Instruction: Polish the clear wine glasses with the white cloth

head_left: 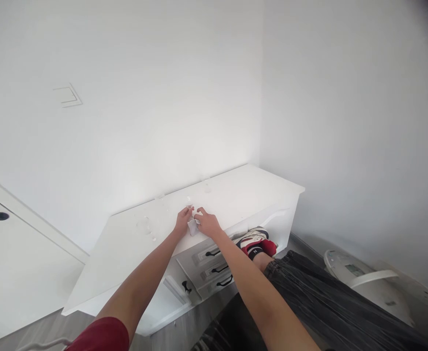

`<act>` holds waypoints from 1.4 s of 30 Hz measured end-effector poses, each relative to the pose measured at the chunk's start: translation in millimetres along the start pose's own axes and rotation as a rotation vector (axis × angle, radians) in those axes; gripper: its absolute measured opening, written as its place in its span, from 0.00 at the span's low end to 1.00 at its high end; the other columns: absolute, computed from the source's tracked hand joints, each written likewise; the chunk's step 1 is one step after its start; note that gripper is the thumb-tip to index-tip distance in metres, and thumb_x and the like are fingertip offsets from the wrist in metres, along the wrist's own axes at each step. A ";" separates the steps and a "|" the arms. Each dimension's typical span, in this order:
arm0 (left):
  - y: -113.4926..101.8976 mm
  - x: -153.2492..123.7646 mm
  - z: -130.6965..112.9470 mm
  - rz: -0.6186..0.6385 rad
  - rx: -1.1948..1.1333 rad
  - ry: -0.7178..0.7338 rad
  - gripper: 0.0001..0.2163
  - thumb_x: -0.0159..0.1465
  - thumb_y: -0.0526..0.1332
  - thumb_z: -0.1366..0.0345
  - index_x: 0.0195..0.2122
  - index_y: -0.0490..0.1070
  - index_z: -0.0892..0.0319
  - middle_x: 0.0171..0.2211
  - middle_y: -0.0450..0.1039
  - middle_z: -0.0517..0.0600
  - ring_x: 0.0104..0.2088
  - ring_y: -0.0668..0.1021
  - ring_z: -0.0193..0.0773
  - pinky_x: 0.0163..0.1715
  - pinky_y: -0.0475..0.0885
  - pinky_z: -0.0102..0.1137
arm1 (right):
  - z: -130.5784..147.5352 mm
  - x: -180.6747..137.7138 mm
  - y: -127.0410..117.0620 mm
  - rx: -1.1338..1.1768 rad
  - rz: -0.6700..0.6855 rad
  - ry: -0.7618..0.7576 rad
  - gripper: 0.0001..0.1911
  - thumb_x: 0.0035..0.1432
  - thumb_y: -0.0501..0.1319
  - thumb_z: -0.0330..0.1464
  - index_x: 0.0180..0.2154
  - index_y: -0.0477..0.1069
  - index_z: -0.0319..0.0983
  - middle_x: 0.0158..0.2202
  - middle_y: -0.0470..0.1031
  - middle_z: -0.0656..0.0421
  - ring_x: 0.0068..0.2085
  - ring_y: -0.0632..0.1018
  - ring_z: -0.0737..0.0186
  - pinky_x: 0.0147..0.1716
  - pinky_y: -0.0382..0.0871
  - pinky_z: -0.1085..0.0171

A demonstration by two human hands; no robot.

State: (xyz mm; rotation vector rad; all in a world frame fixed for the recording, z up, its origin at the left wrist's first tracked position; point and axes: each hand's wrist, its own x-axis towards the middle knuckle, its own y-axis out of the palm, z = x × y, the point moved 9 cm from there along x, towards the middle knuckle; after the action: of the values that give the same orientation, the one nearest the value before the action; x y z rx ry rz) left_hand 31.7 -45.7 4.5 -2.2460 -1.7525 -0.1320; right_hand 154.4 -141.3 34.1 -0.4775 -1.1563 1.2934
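Both my arms reach forward to the top of a low white cabinet [243, 192]. My left hand [183, 220] and my right hand [208, 222] meet near its front edge, and both pinch a small white folded piece, paper or cloth [192, 226], between their fingertips. The fingers of both hands are closed on it. A small clear glass item [145, 225] stands on the top to the left of my left hand.
Drawers with black handles [219, 268] sit below the cabinet top. My raised leg in dark trousers and a red, white and black shoe [255, 242] rest against the cabinet front. A white round appliance [367, 285] lies on the floor at right. White walls enclose the corner.
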 end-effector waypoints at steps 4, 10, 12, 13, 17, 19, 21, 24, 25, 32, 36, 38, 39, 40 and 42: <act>2.4 -0.5 -1.5 0.022 0.009 -0.003 0.26 0.60 0.67 0.38 0.41 0.79 0.59 0.48 0.82 0.58 0.46 0.82 0.48 0.46 0.76 0.40 | 5.7 0.2 4.3 -0.029 0.061 -0.050 0.26 0.62 0.58 0.30 0.60 0.72 0.52 0.63 0.75 0.62 0.51 0.81 0.57 0.42 0.72 0.62; 4.0 1.6 -5.6 0.026 0.047 0.029 0.24 0.58 0.69 0.40 0.38 0.82 0.58 0.52 0.80 0.59 0.56 0.80 0.54 0.54 0.75 0.42 | 9.0 2.3 11.8 -0.085 0.095 -0.065 0.21 0.64 0.58 0.31 0.57 0.75 0.49 0.55 0.81 0.59 0.51 0.82 0.54 0.44 0.73 0.61; 7.8 2.1 -4.4 0.042 0.062 0.018 0.24 0.59 0.68 0.39 0.38 0.80 0.59 0.52 0.81 0.60 0.53 0.81 0.54 0.53 0.75 0.44 | 10.4 2.7 13.9 -0.096 0.103 -0.081 0.21 0.65 0.58 0.32 0.57 0.75 0.48 0.56 0.81 0.59 0.50 0.82 0.53 0.44 0.73 0.60; 10.0 2.3 -3.6 0.051 0.068 0.013 0.25 0.60 0.66 0.39 0.38 0.80 0.59 0.52 0.81 0.61 0.52 0.82 0.53 0.53 0.76 0.44 | 10.8 2.9 15.1 -0.100 0.108 -0.089 0.20 0.65 0.58 0.32 0.57 0.75 0.48 0.56 0.81 0.59 0.50 0.82 0.53 0.44 0.74 0.60; 17.3 3.3 -2.4 0.079 0.092 0.017 0.22 0.62 0.65 0.41 0.39 0.78 0.58 0.56 0.81 0.61 0.53 0.82 0.51 0.57 0.74 0.46 | 8.5 4.3 19.1 -0.127 0.121 -0.077 0.18 0.64 0.59 0.32 0.53 0.78 0.45 0.54 0.81 0.55 0.51 0.82 0.52 0.45 0.74 0.59; 17.7 3.8 -2.4 0.080 0.107 0.025 0.20 0.63 0.66 0.43 0.38 0.78 0.58 0.56 0.81 0.61 0.54 0.81 0.51 0.59 0.73 0.47 | 5.9 5.2 20.2 -0.142 0.119 -0.050 0.18 0.64 0.60 0.32 0.53 0.78 0.44 0.53 0.81 0.53 0.51 0.82 0.51 0.46 0.74 0.59; 16.8 4.2 -3.0 0.076 0.120 0.034 0.19 0.64 0.66 0.45 0.37 0.78 0.59 0.56 0.81 0.62 0.56 0.81 0.51 0.60 0.72 0.49 | 3.5 5.9 20.5 -0.156 0.116 -0.017 0.17 0.64 0.61 0.32 0.53 0.78 0.43 0.53 0.82 0.52 0.51 0.82 0.51 0.46 0.74 0.59; 16.5 4.4 -5.1 0.079 0.138 0.047 0.18 0.65 0.67 0.49 0.39 0.79 0.61 0.54 0.82 0.61 0.58 0.80 0.50 0.64 0.69 0.51 | 1.2 6.7 20.1 -0.174 0.114 0.025 0.14 0.65 0.60 0.32 0.51 0.79 0.42 0.52 0.82 0.51 0.50 0.82 0.52 0.47 0.74 0.59; 16.6 4.4 -6.0 0.078 0.144 0.050 0.17 0.65 0.67 0.50 0.41 0.80 0.61 0.54 0.82 0.61 0.58 0.80 0.50 0.65 0.68 0.50 | 0.8 7.0 19.7 -0.178 0.115 0.034 0.14 0.65 0.60 0.32 0.50 0.79 0.42 0.52 0.81 0.51 0.50 0.82 0.52 0.46 0.73 0.59; 6.3 0.7 -8.9 -0.045 0.222 0.026 0.14 0.66 0.67 0.57 0.49 0.78 0.58 0.58 0.78 0.61 0.61 0.77 0.53 0.66 0.66 0.49 | -29.1 17.1 7.1 -0.236 0.118 0.172 0.17 0.67 0.56 0.33 0.54 0.77 0.39 0.58 0.76 0.46 0.50 0.81 0.49 0.45 0.74 0.57; 5.2 -3.7 -6.9 -0.064 0.248 -0.005 0.11 0.69 0.63 0.58 0.48 0.77 0.56 0.56 0.78 0.59 0.58 0.78 0.51 0.63 0.68 0.48 | -79.6 26.1 -8.3 -0.277 0.144 0.283 0.21 0.67 0.54 0.30 0.58 0.74 0.39 0.60 0.74 0.44 0.52 0.81 0.46 0.46 0.73 0.54; 6.4 -4.6 -5.7 -0.061 0.252 -0.015 0.09 0.70 0.62 0.59 0.47 0.76 0.56 0.55 0.79 0.58 0.57 0.78 0.49 0.62 0.68 0.46 | -105.8 31.4 -15.6 -0.291 0.161 0.317 0.22 0.68 0.54 0.30 0.60 0.73 0.40 0.62 0.72 0.45 0.52 0.81 0.46 0.47 0.73 0.54; 6.9 -4.7 -4.9 -0.061 0.256 -0.021 0.09 0.71 0.61 0.59 0.46 0.76 0.55 0.54 0.79 0.57 0.57 0.79 0.48 0.62 0.68 0.45 | -117.7 34.6 -18.5 -0.297 0.169 0.330 0.22 0.68 0.53 0.31 0.61 0.72 0.40 0.63 0.72 0.45 0.53 0.81 0.47 0.47 0.73 0.54; 7.3 -4.7 -4.1 -0.061 0.261 -0.028 0.09 0.71 0.60 0.59 0.45 0.76 0.56 0.53 0.79 0.57 0.56 0.79 0.48 0.62 0.68 0.45 | -128.7 38.2 -20.8 -0.302 0.180 0.342 0.23 0.69 0.52 0.31 0.62 0.70 0.41 0.65 0.71 0.45 0.53 0.81 0.47 0.48 0.73 0.54; 8.8 -4.6 -3.2 -0.056 0.277 -0.037 0.09 0.71 0.59 0.58 0.44 0.75 0.56 0.52 0.79 0.57 0.55 0.79 0.48 0.61 0.69 0.44 | -147.3 47.0 -22.9 -0.309 0.209 0.364 0.24 0.70 0.52 0.32 0.65 0.68 0.41 0.67 0.68 0.44 0.54 0.81 0.48 0.50 0.73 0.54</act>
State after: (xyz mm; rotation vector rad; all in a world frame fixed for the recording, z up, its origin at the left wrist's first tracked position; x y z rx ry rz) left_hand 39.4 -52.8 4.9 -2.0149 -1.7329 0.1348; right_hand 285.7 -59.5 11.5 -1.0405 -1.0162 1.1446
